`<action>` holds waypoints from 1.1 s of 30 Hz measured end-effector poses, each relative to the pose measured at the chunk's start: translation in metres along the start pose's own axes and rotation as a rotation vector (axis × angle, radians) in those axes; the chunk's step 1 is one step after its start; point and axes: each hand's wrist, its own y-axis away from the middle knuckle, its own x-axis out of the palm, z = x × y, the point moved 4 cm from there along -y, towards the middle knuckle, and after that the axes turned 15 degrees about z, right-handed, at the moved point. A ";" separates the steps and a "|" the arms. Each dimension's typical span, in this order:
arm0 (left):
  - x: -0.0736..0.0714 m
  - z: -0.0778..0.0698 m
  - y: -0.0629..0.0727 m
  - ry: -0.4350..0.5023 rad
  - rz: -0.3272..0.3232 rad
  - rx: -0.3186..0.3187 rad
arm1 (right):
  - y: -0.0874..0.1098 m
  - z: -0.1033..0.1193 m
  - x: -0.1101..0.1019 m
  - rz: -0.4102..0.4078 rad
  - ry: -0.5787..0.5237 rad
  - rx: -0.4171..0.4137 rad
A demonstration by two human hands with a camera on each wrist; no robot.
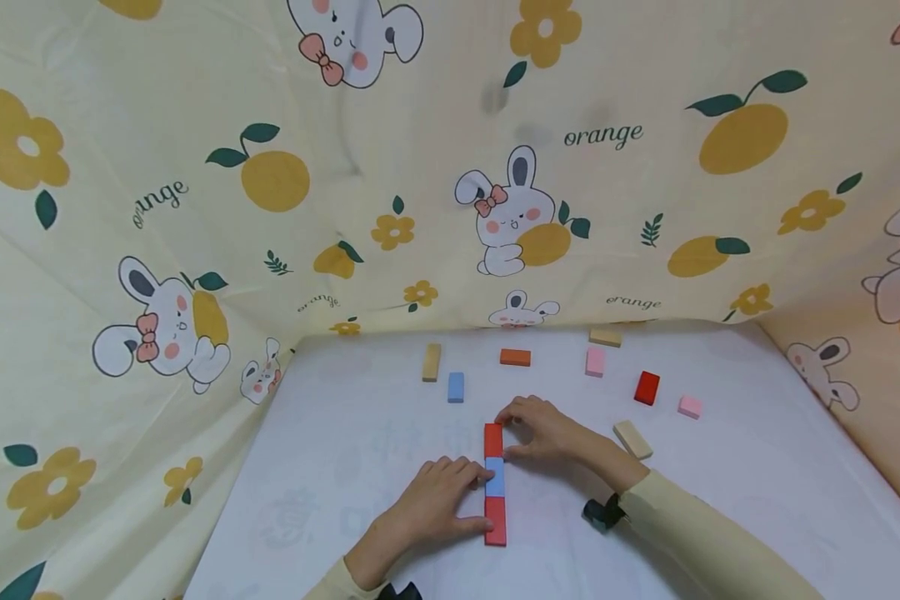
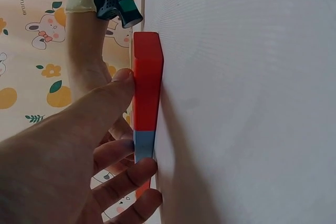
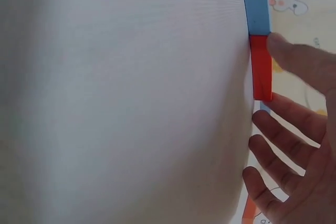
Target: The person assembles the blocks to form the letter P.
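Observation:
Three blocks lie end to end in a straight row on the white tabletop: a far red block [image 1: 492,442], a light blue block [image 1: 495,479] in the middle and a near red block [image 1: 496,523]. From the left side, my left hand [image 1: 437,502] touches the row, thumb against the near red block and forefinger at the blue one, its fingers loosely spread. My right hand [image 1: 546,432] holds the far red block between forefinger at its far end and thumb near the joint with the blue block. Its other fingers [image 3: 273,158] are spread beyond the row's end.
Behind the row lie a blue block [image 1: 456,387], a tan block [image 1: 431,362] and an orange block [image 1: 515,357]. To the right are a pink block [image 1: 595,362], a red block [image 1: 647,388] and a wooden block [image 1: 633,439] near the right forearm. A printed cloth [image 1: 435,125] hangs behind.

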 end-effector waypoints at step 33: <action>0.003 0.002 -0.001 0.017 -0.044 -0.001 | -0.005 -0.010 0.002 0.034 -0.086 0.028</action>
